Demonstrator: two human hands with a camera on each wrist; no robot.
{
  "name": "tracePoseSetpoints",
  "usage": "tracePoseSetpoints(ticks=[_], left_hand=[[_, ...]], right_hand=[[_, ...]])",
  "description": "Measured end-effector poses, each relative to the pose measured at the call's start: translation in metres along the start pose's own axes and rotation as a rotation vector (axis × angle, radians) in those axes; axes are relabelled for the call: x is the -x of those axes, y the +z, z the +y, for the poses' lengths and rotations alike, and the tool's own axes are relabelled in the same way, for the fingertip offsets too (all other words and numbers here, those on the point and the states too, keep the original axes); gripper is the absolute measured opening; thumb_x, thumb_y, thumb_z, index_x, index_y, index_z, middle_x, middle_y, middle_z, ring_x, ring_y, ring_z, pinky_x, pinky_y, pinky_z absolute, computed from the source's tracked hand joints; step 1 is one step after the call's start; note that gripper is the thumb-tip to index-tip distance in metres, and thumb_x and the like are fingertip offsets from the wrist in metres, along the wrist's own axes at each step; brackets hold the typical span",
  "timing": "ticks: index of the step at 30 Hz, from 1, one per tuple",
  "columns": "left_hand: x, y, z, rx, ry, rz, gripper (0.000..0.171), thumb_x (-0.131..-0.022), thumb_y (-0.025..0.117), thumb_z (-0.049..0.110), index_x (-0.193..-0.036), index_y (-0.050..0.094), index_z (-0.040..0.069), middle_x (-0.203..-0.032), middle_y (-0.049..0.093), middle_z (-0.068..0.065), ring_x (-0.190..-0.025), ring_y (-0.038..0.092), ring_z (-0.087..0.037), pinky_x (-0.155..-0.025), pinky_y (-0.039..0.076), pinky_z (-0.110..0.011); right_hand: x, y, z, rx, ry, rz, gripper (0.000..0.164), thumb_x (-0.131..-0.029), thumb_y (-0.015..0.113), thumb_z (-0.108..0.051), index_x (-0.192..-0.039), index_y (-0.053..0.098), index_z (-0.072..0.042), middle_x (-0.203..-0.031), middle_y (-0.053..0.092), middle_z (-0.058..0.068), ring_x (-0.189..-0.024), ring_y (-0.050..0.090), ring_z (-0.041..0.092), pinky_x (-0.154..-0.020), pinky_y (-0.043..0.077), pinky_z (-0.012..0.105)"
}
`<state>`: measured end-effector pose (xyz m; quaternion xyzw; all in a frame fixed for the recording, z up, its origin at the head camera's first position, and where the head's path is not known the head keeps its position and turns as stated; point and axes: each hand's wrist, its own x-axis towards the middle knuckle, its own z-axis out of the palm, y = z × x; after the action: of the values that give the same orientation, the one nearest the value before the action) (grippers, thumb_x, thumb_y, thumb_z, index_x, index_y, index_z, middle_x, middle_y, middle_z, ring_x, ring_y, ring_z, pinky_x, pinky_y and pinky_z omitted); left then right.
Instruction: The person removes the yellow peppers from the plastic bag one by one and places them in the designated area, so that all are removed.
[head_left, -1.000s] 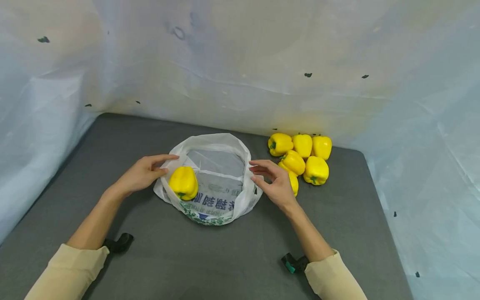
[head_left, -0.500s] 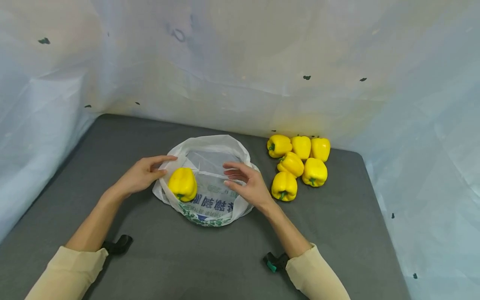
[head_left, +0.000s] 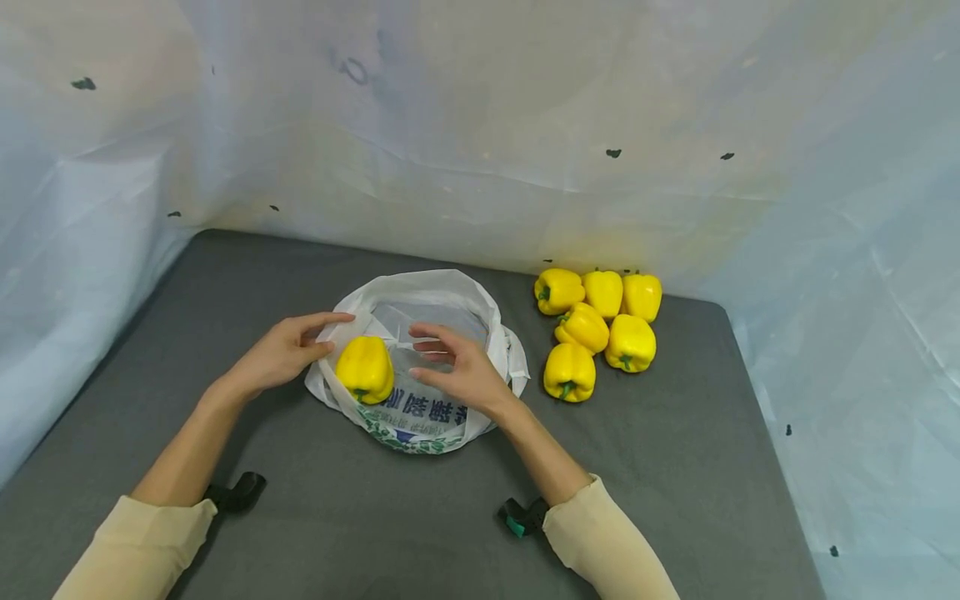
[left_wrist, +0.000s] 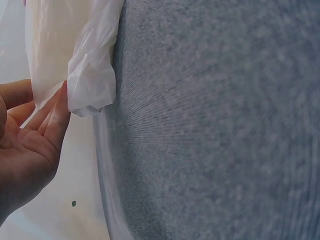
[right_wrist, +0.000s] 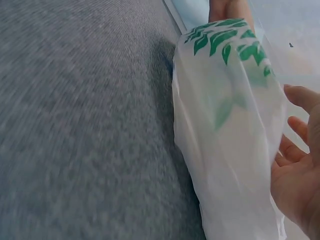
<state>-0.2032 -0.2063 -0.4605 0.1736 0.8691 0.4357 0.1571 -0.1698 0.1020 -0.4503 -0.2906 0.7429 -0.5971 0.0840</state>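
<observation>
A white plastic bag with green leaf print and blue characters lies on the dark grey table, its mouth spread wide. One yellow bell pepper sits inside at the left. My left hand holds the bag's left rim between thumb and fingers; in the left wrist view, the fingertips meet the white plastic. Over the bag's opening, my right hand reaches in from the right with fingers apart and slightly bent, holding nothing. The right wrist view has that hand beyond the bag's side wall.
Several yellow bell peppers form a group at the table's back right; the nearest pepper lies just right of the bag. White sheeting hangs behind and along both sides of the grey table.
My right hand has left the bag's right rim and moved leftward over its opening. The right side of the rim has shifted slightly. The left hand and the peppers stay in place.
</observation>
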Motion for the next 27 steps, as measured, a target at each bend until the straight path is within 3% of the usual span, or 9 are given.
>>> tracePoseSetpoints(ticks=[3,6,13,17,20,22,24,27], left_hand=[[0.000,0.001,0.000,0.001,-0.003,-0.001,0.046,-0.100,0.059,0.010,-0.145,0.051,0.017,-0.073,0.040,-0.007,-0.045,0.029,-0.009,-0.044,0.032,-0.026],[0.000,0.002,0.000,0.004,0.000,-0.005,0.046,-0.101,0.058,0.010,-0.146,0.051,0.016,-0.083,0.051,-0.012,-0.044,0.029,-0.008,-0.044,0.033,-0.026],[-0.003,0.001,0.002,0.003,0.011,-0.006,0.047,-0.100,0.058,0.008,-0.146,0.050,0.015,-0.121,0.057,-0.017,-0.046,0.027,-0.011,-0.045,0.034,-0.028],[-0.003,0.000,0.003,-0.021,0.026,0.004,0.047,-0.101,0.058,0.009,-0.146,0.050,0.014,-0.144,0.048,-0.019,-0.075,0.052,-0.023,-0.065,0.044,-0.036],[-0.003,0.000,0.004,-0.023,0.038,0.004,0.046,-0.101,0.058,0.011,-0.146,0.050,0.013,-0.150,0.043,-0.020,-0.105,0.051,-0.033,-0.082,0.042,-0.045],[-0.003,0.000,0.004,-0.021,0.037,0.004,0.045,-0.102,0.058,0.013,-0.147,0.050,0.014,-0.151,0.042,-0.019,-0.109,0.050,-0.033,-0.086,0.042,-0.048],[-0.003,0.000,0.004,-0.017,0.032,0.003,0.045,-0.102,0.058,0.014,-0.147,0.050,0.015,-0.151,0.043,-0.018,-0.097,0.051,-0.034,-0.083,0.042,-0.047],[-0.002,0.000,0.004,-0.017,0.029,0.003,0.045,-0.102,0.058,0.014,-0.147,0.050,0.015,-0.151,0.042,-0.018,-0.095,0.051,-0.031,-0.082,0.042,-0.046]], right_hand=[[-0.005,0.005,-0.003,0.027,0.008,-0.021,0.058,-0.090,0.070,0.000,-0.143,0.047,0.003,-0.141,0.051,0.023,-0.123,0.054,0.042,-0.101,0.046,0.045],[-0.008,0.013,-0.005,0.023,0.029,-0.047,0.061,-0.089,0.072,0.000,-0.145,0.046,0.001,-0.144,0.048,0.025,-0.124,0.052,0.045,-0.102,0.044,0.050],[-0.019,0.025,0.023,0.139,0.076,-0.115,0.072,-0.089,0.076,-0.013,-0.151,0.041,-0.007,-0.151,0.044,0.010,-0.128,0.053,0.030,-0.102,0.045,0.033],[-0.024,0.031,0.026,0.189,0.084,-0.153,0.076,-0.088,0.078,-0.022,-0.153,0.039,-0.010,-0.150,0.045,0.005,-0.127,0.053,0.021,-0.102,0.045,0.030],[-0.028,0.034,0.025,0.245,0.082,-0.170,0.079,-0.087,0.079,-0.025,-0.153,0.038,-0.011,-0.149,0.047,0.003,-0.126,0.052,0.014,-0.103,0.044,0.030],[-0.029,0.036,0.023,0.278,0.082,-0.176,0.082,-0.086,0.080,-0.028,-0.153,0.038,-0.012,-0.148,0.048,0.002,-0.124,0.052,0.011,-0.103,0.043,0.030],[-0.031,0.037,0.022,0.322,0.078,-0.181,0.084,-0.084,0.081,-0.031,-0.153,0.037,-0.012,-0.147,0.048,0.002,-0.123,0.051,0.010,-0.104,0.042,0.029],[-0.033,0.040,0.022,0.382,0.074,-0.192,0.086,-0.083,0.082,-0.036,-0.153,0.038,-0.013,-0.146,0.049,0.002,-0.122,0.050,0.010,-0.103,0.041,0.025]])
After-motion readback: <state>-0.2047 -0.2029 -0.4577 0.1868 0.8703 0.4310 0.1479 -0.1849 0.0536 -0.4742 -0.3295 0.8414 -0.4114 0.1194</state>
